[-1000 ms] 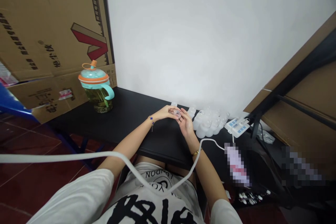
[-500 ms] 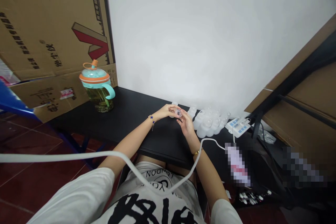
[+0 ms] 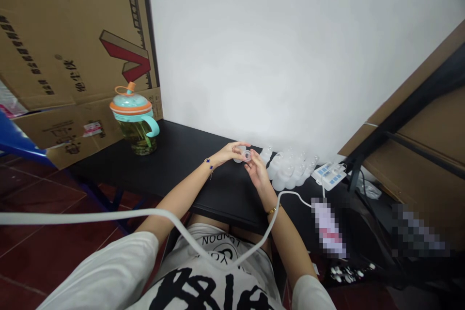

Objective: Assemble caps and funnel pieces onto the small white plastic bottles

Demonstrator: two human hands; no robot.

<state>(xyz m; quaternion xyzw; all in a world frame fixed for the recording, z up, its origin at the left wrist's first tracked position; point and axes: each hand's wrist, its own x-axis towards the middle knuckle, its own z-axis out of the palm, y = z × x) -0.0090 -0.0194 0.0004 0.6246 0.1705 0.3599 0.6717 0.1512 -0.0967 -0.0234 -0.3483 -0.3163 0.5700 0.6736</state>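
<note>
Above the black table, my left hand is closed around a small translucent white bottle, its index finger stretched out over the top. The bottle lies tilted, with a clear round end facing me; I cannot tell whether that is the bare neck or a cap. My right hand pinches this clear end with thumb and fingertips from the right side. Just right of my hands, several similar white bottles with clear tops stand in a cluster.
A jug with orange-rimmed lid stands left on the black table, before a large cardboard box. Right are a white power strip and a blurred-out pink object. A white cable crosses before my body.
My left index finger has straightened and lifted over the bottle, showing more of it. My right fingertips have shifted slightly at the clear end. The bottle cluster has not moved.
</note>
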